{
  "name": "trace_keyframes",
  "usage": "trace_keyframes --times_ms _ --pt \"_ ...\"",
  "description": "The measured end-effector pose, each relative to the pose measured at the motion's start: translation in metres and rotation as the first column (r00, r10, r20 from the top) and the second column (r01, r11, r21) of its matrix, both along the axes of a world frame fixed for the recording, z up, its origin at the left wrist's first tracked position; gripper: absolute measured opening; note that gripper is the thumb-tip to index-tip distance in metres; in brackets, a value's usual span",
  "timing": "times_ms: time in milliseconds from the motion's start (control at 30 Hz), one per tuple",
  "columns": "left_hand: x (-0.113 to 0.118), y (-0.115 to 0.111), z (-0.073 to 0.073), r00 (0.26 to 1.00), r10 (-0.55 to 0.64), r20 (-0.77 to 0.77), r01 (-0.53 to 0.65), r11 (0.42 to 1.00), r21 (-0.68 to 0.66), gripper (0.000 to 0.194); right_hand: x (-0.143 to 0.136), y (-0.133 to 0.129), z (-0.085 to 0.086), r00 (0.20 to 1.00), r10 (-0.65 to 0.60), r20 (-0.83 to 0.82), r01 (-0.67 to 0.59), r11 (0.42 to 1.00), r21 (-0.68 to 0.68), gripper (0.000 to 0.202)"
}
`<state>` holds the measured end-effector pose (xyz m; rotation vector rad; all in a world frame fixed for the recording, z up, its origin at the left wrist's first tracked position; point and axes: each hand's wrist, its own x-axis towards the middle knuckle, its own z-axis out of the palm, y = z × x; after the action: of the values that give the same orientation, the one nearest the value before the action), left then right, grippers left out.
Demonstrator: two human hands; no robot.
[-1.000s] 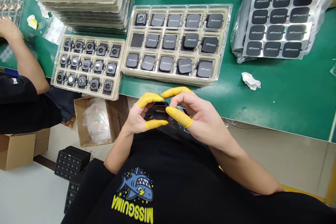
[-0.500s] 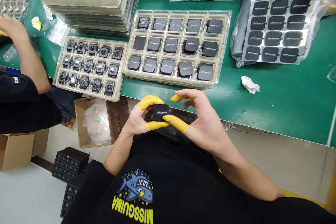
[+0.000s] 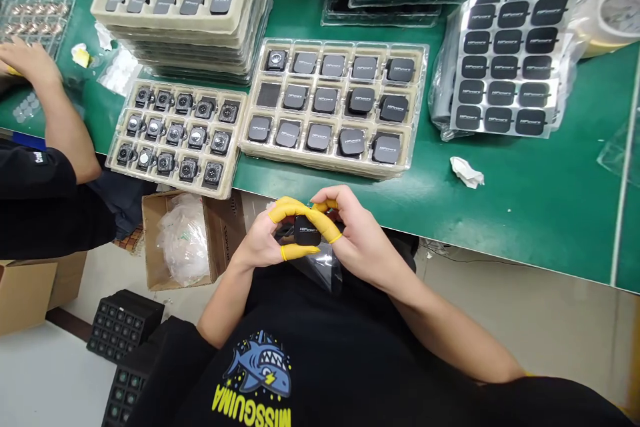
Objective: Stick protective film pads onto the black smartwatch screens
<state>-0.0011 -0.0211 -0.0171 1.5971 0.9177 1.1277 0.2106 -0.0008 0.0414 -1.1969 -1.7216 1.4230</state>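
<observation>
- Black HiFuture-lettered square unit (image 3: pixel 307 231): held above the lap, just off the near edge of the green table (image 3: pixel 540 197), lettering facing up.
- Left hand (image 3: pixel 257 240): thumb and forefinger, in yellow finger cots (image 3: pixel 297 251), bracket the unit at opposite edges; grip closed to its width.
- Right hand (image 3: pixel 357 233): thumb and forefinger nearly together at the unit's upper right corner, obscuring it; cannot tell what is pinched.
- Clear plastic film (image 3: pixel 327 270): below the hands, against the dark shirt (image 3: pixel 400 360).
- Compartment tray (image 3: pixel 419 107): ahead of the hands; thirteen lettered units, one sensor-up watch body (image 3: pixel 276 60) at far left, a dark pad (image 3: pixel 269 95) in the cell nearer the person.
- Smaller tray (image 3: pixel 234 163): just beside, to the left; fifteen watch bodies, sensors up.
- Tray stack (image 3: pixel 215 47): behind the smaller tray.
- Label sheets (image 3: pixel 501 67): right, on plastic wrapping; crumpled tissue (image 3: pixel 467 172) nearer.
- Co-worker's hand (image 3: pixel 33 63): far left, well apart.
- Cardboard box (image 3: pixel 223 233): below the table, holding clear plastic.
</observation>
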Motion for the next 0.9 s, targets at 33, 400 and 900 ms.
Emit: trace_keyframes --times_ms 33,400,900 --pt "-0.001 -0.001 -0.002 1.000 0.001 -0.005 -0.001 1.000 -0.004 0.055 0.000 -0.001 0.000 1.000 0.024 0.011 -0.024 1.000 0.002 0.026" --pt "0.003 -0.027 -0.021 0.986 0.092 0.138 -0.049 0.956 -0.289 0.058 -0.015 -0.006 -0.023 0.996 -0.067 -0.066 0.072 0.994 0.080 0.024" --pt "-0.073 -0.088 -0.029 0.756 0.647 0.094 -0.482 0.649 -0.589 0.052 -0.053 0.200 -0.006 0.976 -0.129 0.174 0.051 0.918 0.393 0.020"
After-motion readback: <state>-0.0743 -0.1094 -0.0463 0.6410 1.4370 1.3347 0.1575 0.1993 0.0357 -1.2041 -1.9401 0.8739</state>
